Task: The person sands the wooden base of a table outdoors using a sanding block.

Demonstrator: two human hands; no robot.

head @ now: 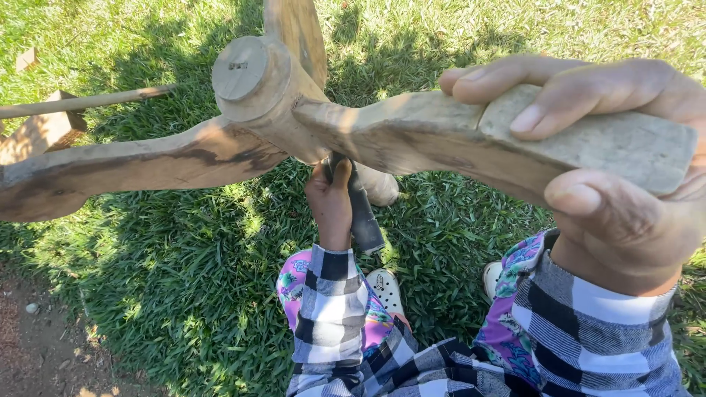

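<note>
The wooden cross-piece (pixel 412 132) is held up over the grass (pixel 184 294), its long axis running left to right across the view, with a round hub (pixel 246 73) at the middle and a third arm pointing away at the top. The right hand (pixel 610 176) is closed around the flat right end, fingers over the top and thumb on the near face. The left hand (pixel 331 202) reaches up beneath the hub, wrapped around a dark-handled tool (pixel 362 209) (its working end is hidden behind the wood, possibly a knife). Wooden blocks (pixel 40 132) and a thin stick (pixel 88 101) lie on the left, and pale shoes (pixel 386 288) show below.
</note>
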